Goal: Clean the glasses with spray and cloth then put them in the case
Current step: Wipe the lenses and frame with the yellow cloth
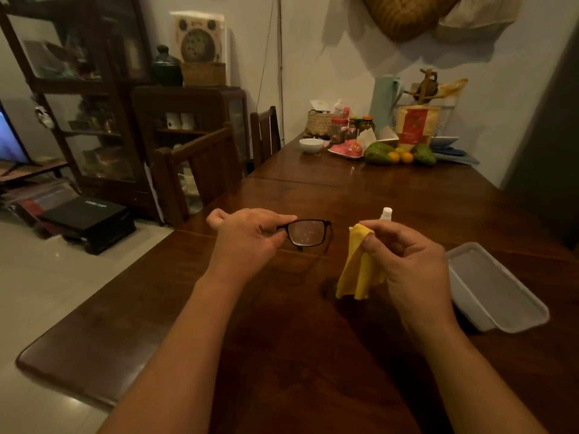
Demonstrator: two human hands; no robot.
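- Glasses (308,232) — black frame, held up above the worktop (282,355), in the middle of the view; one lens shows clearly and carries pale specks.
- Left hand (247,236) — thumb and fingers pinch the frame at its left end; the other lens is hidden behind the fingers.
- Cloth (357,267) — yellow, hanging in loose folds just right of the glasses, not touching them.
- Right hand (407,261) — thumb and fingertips curled round the top of the cloth, gripping it; the lower part of the cloth hangs free over the worktop.
- Spray bottle (386,213) — only a white top shows, upright just behind the right hand and cloth.
- Case (501,292) — pale translucent plastic box with its lid on, on the worktop near the right hand, apart from it.
- Worktop — dark polished wood, long, running away from the viewer.
- Far end of the worktop: white bowl (310,145), jars (340,128), green and orange fruit (379,153), a woven basket (319,122).
- Wooden chairs (200,170) along the left edge of the worktop.
- Black box (91,220) on the tiled floor to the left, before a dark glass-fronted cabinet (78,89).
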